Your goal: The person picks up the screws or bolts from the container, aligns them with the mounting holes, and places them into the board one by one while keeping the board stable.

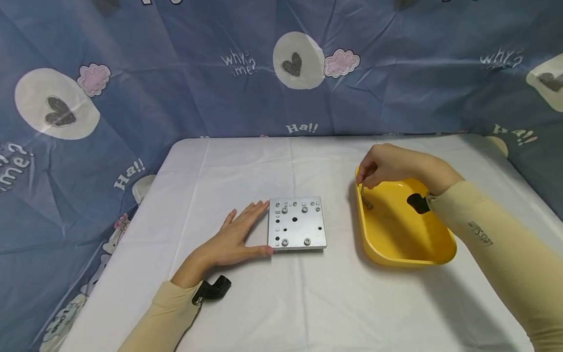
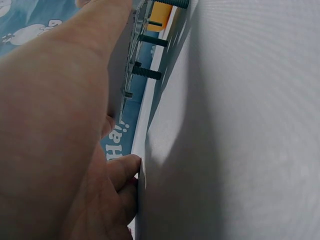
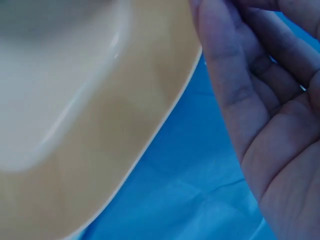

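A square silver metal plate (image 1: 303,227) with several holes and socket head screws lies on the white table. My left hand (image 1: 235,242) rests at its left edge, fingers spread, with thumb and a fingertip touching its sides. From low down, the left wrist view shows threaded screws (image 2: 147,72) sticking out of the plate's underside. My right hand (image 1: 387,166) reaches over the left rim of a yellow tray (image 1: 409,239), its thumb and fingers pinching a thin metal screw (image 1: 362,189). Just below, another small screw (image 1: 368,204) lies in the tray.
White cloth (image 1: 228,318) covers the table. Behind it hangs a blue printed curtain (image 1: 176,88). The tray stands to the right of the plate, with a strip of cloth between them. Black straps with camera mounts (image 1: 213,288) sit at the wrists.
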The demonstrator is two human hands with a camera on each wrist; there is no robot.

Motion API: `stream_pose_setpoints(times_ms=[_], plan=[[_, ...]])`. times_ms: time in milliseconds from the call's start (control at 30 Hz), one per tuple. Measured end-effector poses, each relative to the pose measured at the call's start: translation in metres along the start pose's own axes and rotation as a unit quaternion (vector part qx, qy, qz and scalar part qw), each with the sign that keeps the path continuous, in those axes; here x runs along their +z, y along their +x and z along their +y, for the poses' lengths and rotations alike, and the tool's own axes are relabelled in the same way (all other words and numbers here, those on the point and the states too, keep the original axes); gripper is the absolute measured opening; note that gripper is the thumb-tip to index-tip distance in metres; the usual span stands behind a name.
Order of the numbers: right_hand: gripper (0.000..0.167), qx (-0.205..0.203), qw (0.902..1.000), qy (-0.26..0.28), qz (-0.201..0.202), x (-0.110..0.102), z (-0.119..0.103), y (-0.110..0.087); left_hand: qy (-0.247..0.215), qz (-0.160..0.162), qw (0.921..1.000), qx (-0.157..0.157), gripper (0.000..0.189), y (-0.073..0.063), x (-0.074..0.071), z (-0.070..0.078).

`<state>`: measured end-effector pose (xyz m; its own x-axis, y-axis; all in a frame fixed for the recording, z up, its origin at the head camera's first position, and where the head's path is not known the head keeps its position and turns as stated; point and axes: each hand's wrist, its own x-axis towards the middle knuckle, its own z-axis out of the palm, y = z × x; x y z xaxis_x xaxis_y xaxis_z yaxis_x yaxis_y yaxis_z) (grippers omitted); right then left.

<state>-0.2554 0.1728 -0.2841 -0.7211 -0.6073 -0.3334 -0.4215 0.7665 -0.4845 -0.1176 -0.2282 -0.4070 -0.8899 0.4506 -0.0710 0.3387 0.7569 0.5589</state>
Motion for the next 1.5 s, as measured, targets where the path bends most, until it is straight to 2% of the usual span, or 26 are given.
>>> stream_pose_setpoints(times_ms=[500,833,1067,1167,1300,1500], plan=[[0.013,-0.030,0.9995,-0.005,0.007,0.002,-0.023,0.007,-0.005,0.000,1.0000,-0.003,0.112,0.001,0.000,-0.003],[0.010,-0.047,0.9988,-0.010,0.012,0.010,-0.036,0.009,-0.014,0.014,0.9998,0.010,0.117,-0.002,0.000,-0.003],[0.011,-0.059,0.9982,-0.011,-0.003,0.016,-0.045,0.011,-0.006,0.000,1.0000,-0.001,0.112,-0.001,-0.001,0.001],[0.012,-0.064,0.9978,0.006,-0.015,0.020,-0.049,0.012,-0.007,-0.003,1.0000,-0.003,0.112,-0.001,-0.002,0.002],[0.012,-0.065,0.9969,0.025,-0.037,0.028,-0.056,0.017,-0.008,-0.003,0.9999,-0.005,0.113,-0.001,-0.002,0.002],[0.012,-0.064,0.9961,0.022,-0.056,0.042,-0.064,0.026,-0.008,-0.002,1.0000,-0.006,0.113,-0.002,-0.002,0.002]])
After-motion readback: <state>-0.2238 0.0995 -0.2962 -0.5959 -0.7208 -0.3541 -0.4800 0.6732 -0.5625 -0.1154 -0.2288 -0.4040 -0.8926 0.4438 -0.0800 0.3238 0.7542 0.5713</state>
